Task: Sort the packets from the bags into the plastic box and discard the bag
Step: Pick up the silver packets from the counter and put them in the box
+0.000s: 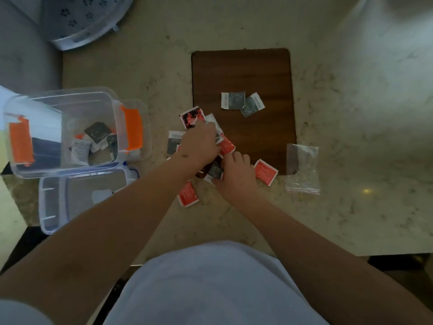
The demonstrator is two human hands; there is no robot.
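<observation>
A pile of small packets [226, 146], red, grey and white, lies on the counter at the left edge of a brown board [243, 73]. My left hand [199, 146] rests on the pile with its fingers closed around several packets. My right hand [235, 177] presses on the near side of the pile, gripping a dark packet [215, 171]. Two grey packets [242, 103] lie apart on the board. A clear plastic box [58, 127] with orange clips stands at the left and holds several packets. An empty clear bag [303, 167] lies at the right.
A clear lid [61, 198] lies in front of the box. Loose red packets [266, 171] [188, 194] sit beside the pile. A pale patterned basket [79, 17] stands at the far left corner. The marble counter [363, 113] ends near my body.
</observation>
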